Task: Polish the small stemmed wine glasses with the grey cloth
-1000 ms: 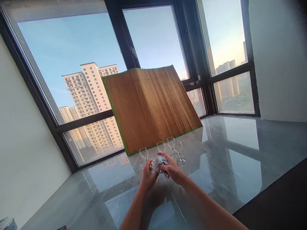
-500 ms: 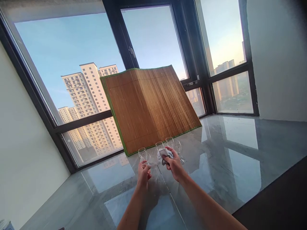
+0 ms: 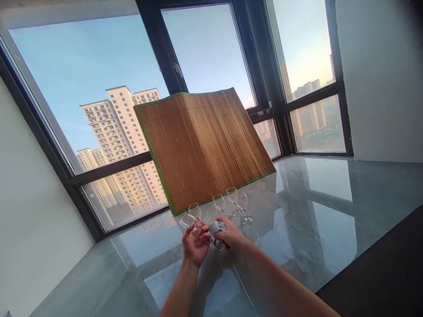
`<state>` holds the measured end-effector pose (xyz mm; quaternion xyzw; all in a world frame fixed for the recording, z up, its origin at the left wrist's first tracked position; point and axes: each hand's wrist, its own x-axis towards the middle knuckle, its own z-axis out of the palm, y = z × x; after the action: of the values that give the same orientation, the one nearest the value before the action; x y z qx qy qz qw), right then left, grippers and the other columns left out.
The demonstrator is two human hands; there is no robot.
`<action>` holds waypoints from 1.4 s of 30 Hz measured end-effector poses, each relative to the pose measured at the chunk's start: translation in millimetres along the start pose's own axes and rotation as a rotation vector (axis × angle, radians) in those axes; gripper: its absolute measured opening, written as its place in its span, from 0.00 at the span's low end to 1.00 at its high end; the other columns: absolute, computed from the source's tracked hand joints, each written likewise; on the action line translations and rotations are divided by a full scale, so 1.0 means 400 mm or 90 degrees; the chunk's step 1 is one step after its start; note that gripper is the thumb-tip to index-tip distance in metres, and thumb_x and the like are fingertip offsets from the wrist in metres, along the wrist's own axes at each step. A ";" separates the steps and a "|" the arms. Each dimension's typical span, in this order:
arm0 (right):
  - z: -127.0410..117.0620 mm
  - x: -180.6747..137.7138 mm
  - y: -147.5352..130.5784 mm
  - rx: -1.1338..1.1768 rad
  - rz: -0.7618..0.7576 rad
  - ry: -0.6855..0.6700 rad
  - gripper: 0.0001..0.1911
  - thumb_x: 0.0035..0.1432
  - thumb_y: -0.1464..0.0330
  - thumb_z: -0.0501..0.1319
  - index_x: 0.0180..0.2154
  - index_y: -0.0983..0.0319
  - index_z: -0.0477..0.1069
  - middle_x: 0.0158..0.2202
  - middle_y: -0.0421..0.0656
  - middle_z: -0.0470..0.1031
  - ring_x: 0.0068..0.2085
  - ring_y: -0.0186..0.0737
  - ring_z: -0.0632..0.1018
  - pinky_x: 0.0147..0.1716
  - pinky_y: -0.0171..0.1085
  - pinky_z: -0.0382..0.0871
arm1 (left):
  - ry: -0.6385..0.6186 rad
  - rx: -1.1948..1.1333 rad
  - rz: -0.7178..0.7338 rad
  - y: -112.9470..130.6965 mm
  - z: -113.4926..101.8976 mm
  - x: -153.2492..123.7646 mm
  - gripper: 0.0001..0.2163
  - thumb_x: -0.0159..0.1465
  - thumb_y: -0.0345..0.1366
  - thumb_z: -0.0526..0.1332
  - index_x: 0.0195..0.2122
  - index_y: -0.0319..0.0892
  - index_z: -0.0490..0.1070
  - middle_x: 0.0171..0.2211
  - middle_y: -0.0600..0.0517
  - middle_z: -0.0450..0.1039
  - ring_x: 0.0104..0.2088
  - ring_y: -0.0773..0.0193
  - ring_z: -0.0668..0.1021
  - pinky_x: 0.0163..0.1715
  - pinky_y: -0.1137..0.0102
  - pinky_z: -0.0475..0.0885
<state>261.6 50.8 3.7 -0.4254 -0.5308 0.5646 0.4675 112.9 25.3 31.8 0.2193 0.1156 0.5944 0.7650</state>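
A clear stemmed glass [image 3: 187,219] lies tilted in my left hand [image 3: 195,244], its bowl toward the upper left. My left fingers are closed about its stem. My right hand [image 3: 230,235] grips a crumpled grey-white cloth [image 3: 217,230], close beside my left fingers. A round glass edge shows just under the cloth, apparently the foot of the tilted glass. Behind my left hand stands another stemmed glass [image 3: 194,210], partly hidden. Beyond my right hand are three upright stemmed glasses: one on the left [image 3: 218,202], one at the back [image 3: 231,195] and one at the front right [image 3: 242,202].
The glasses stand on a glossy grey stone counter [image 3: 297,211]. Behind them a brown bamboo mat [image 3: 205,145] with green edging leans against the dark window frame [image 3: 109,169]. White walls [image 3: 376,88] close in both sides.
The left-hand glass has tipped over to the left, and my left palm has turned upward. My right hand has moved left and down with the cloth, away from the standing glasses.
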 end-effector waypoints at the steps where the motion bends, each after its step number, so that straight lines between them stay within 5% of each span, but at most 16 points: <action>1: 0.000 -0.004 -0.003 0.005 -0.004 -0.009 0.36 0.40 0.71 0.60 0.54 0.62 0.58 0.20 0.29 0.67 0.10 0.28 0.63 0.11 0.29 0.53 | 0.005 -0.004 0.001 0.004 0.003 0.000 0.06 0.58 0.30 0.61 0.37 0.39 0.70 0.29 0.54 0.63 0.23 0.75 0.66 0.19 0.81 0.64; 7: -0.010 -0.023 -0.028 0.053 -0.167 0.093 0.27 0.41 0.69 0.59 0.48 0.61 0.65 0.25 0.35 0.69 0.20 0.31 0.67 0.19 0.31 0.61 | 0.103 0.035 0.025 0.022 -0.001 0.011 0.08 0.57 0.29 0.60 0.38 0.40 0.66 0.34 0.52 0.69 0.21 0.76 0.66 0.18 0.81 0.64; 11: -0.012 -0.025 -0.033 0.023 -0.280 0.149 0.24 0.42 0.70 0.59 0.45 0.62 0.67 0.29 0.38 0.71 0.30 0.36 0.72 0.31 0.34 0.66 | 0.191 0.194 0.064 -0.003 -0.019 0.024 0.20 0.52 0.24 0.61 0.45 0.45 0.63 0.41 0.52 0.72 0.19 0.77 0.67 0.16 0.80 0.64; 18: -0.004 -0.054 -0.037 -0.062 -0.407 0.191 0.18 0.47 0.72 0.56 0.43 0.62 0.68 0.31 0.38 0.71 0.30 0.34 0.70 0.31 0.32 0.64 | 0.177 0.280 0.038 -0.060 -0.037 0.031 0.22 0.49 0.28 0.63 0.46 0.47 0.62 0.28 0.59 0.66 0.18 0.75 0.69 0.16 0.81 0.63; 27: -0.002 -0.077 -0.033 -0.208 -0.508 0.283 0.14 0.45 0.73 0.55 0.37 0.61 0.69 0.27 0.36 0.70 0.27 0.34 0.70 0.31 0.32 0.62 | 0.181 0.435 -0.026 -0.052 -0.030 0.033 0.35 0.42 0.22 0.60 0.54 0.48 0.63 0.33 0.56 0.72 0.18 0.77 0.67 0.16 0.82 0.57; 32: 0.005 -0.088 -0.030 -0.314 -0.514 0.200 0.13 0.42 0.73 0.55 0.34 0.61 0.69 0.23 0.35 0.67 0.24 0.32 0.66 0.29 0.32 0.58 | 0.370 0.871 0.054 0.003 -0.078 0.044 0.18 0.46 0.27 0.59 0.40 0.43 0.72 0.25 0.55 0.71 0.19 0.70 0.69 0.17 0.76 0.58; 36: 0.015 -0.094 -0.038 -0.439 -0.428 0.024 0.15 0.42 0.74 0.55 0.35 0.61 0.73 0.21 0.35 0.68 0.24 0.32 0.66 0.27 0.32 0.56 | 0.487 0.988 0.198 0.061 -0.127 0.051 0.04 0.52 0.27 0.57 0.27 0.43 0.69 0.25 0.52 0.71 0.27 0.63 0.73 0.26 0.71 0.63; 42: 0.039 -0.098 -0.025 -0.653 -0.360 -0.096 0.24 0.46 0.71 0.58 0.47 0.55 0.77 0.32 0.43 0.81 0.32 0.42 0.78 0.31 0.34 0.62 | 0.471 1.075 0.352 0.082 -0.155 0.066 0.10 0.53 0.23 0.54 0.30 0.43 0.70 0.34 0.48 0.75 0.38 0.57 0.75 0.41 0.66 0.66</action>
<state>255.2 9.1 14.3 -0.3974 -0.8607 0.1181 0.2956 64.6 69.5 -4.8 0.5158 0.6835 0.5062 0.1028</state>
